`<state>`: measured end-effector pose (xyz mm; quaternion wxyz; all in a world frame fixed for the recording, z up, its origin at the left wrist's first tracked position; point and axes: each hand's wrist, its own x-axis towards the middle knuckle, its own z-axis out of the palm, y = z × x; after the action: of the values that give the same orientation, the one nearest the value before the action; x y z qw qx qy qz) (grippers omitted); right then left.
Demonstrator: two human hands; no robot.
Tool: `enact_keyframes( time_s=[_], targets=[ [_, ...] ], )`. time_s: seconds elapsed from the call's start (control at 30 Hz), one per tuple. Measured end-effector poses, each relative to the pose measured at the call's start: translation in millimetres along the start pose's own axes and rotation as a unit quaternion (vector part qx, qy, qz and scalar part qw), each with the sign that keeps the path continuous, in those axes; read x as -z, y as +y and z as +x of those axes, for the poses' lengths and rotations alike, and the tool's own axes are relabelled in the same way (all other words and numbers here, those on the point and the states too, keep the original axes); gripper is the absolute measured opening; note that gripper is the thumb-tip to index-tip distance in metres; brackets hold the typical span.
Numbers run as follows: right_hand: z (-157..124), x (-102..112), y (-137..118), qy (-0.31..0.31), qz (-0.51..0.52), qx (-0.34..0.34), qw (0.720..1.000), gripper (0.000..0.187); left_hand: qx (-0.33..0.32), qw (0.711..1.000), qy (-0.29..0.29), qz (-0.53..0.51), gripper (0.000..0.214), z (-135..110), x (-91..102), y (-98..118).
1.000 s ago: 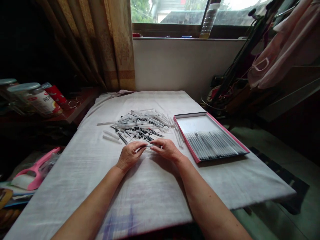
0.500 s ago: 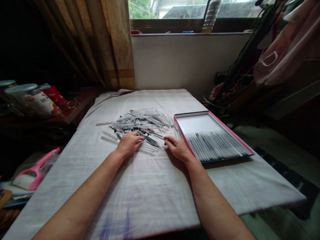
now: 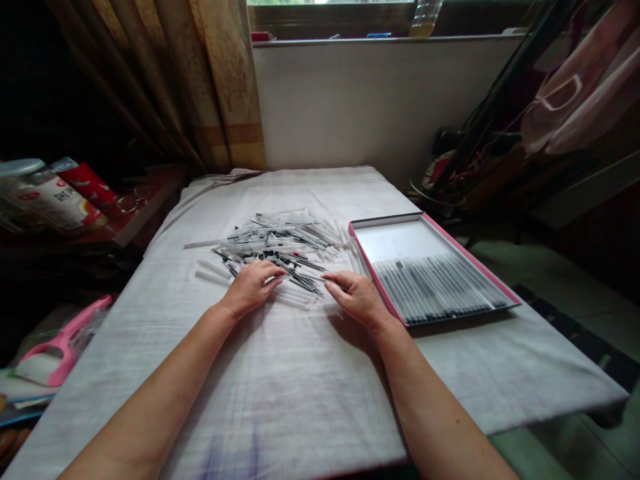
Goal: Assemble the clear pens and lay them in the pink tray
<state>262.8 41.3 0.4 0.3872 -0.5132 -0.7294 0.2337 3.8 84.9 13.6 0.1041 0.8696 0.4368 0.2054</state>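
A heap of thin pen refills and clear plastic tubes (image 3: pixel 280 230) lies loose on the cloth-covered table. My left hand (image 3: pixel 254 287) rests at the heap's near left side, its thumb and fingers pinched together over a small whitish end too small to name. My right hand (image 3: pixel 357 293) sits at the near right of the heap, thumb and forefinger closed on the end of a thin dark pen refill (image 3: pixel 314 277) that points left. Right of that hand lies a shallow box (image 3: pixel 387 237) with pink sides, holding a row of tubed refills (image 3: pixel 435 288) side by side.
A white cloth (image 3: pixel 300 393) covers the table. To the left, a jar (image 3: pixel 55 200) and a red can (image 3: pixel 90 183) stand on a dark side table, with a pink-handled object (image 3: pixel 70 340) below. A curtain (image 3: pixel 220 87) hangs behind, and pinkish fabric (image 3: pixel 575 87) at right.
The view has tilted down a little. My right hand has shifted slightly left, and my left hand's fingertips remain pinched by the heap. The heap and box look unchanged.
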Motion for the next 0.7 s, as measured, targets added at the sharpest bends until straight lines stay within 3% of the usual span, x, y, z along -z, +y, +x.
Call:
enact_keyframes(
  time_s=[0.1,0.27,0.7],
  targets=[
    [-0.6,1.4,-7.3,-0.001,0.035,0.023,0.999,0.019,0.029,0.993,0.08,-0.082,0.021,-19.8,-4.2,2.8],
    [-1.7,-0.6,-17.5,-0.021,0.056,0.061,0.996,0.016,0.098,0.981,0.112,-0.123,0.022,-43.9,-11.0,11.0],
    [-3.4,-7.1,-15.3,-0.061,0.025,0.05,0.997,0.016,0.017,0.983,0.124,-0.135,0.017,-41.7,-12.0,17.3]
  ],
)
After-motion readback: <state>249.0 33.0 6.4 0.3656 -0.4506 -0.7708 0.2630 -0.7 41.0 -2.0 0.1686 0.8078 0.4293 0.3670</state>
